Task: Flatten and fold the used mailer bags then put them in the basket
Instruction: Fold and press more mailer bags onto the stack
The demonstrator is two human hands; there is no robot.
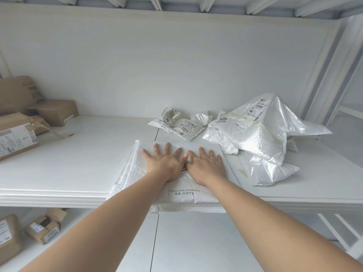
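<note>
A white bubble mailer bag [135, 169] printed "Enjoy the outdoors" lies flat on the white shelf [78, 160], its near end hanging over the front edge. My left hand [166, 160] and my right hand [205, 163] press on it side by side, fingers straight and spread, thumbs touching. A heap of crumpled white mailer bags [259, 134] with shipping labels sits to the right. Smaller crumpled labelled bags [180, 123] lie behind the flat one. No basket is in view.
Brown cardboard boxes [23, 122] stand at the shelf's left end. More taped boxes [42, 228] sit on the lower shelf at bottom left. A white back wall closes the shelf, and a white frame post [324, 91] rises at the right.
</note>
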